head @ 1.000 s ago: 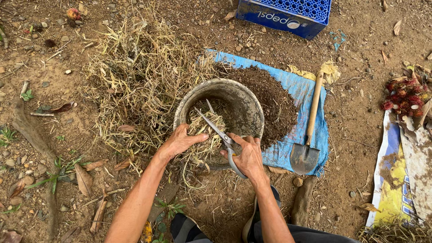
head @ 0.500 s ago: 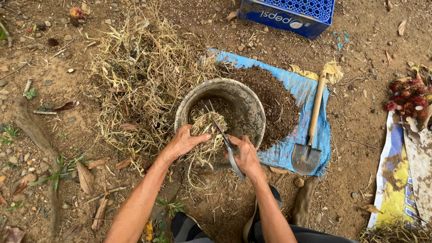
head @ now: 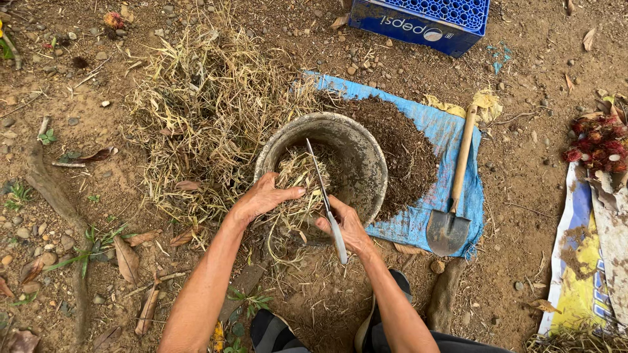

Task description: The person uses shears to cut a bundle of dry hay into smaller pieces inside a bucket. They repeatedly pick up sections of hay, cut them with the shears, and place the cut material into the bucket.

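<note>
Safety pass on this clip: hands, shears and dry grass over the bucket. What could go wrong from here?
1. The left hand grips the dry grass bundle right beside the shears in the right hand; a cut could nick the fingers.
2. The bundle overhangs the bucket rim, so cut pieces may drop outside onto the dirt.
3. The shovel lies close by the person's right side, a possible trip point.

My scissors [head: 324,196], blades together, slant over the dented grey bucket [head: 366,153]; a dry straw bundle [head: 294,189] drapes across the bucket's near rim.
</note>
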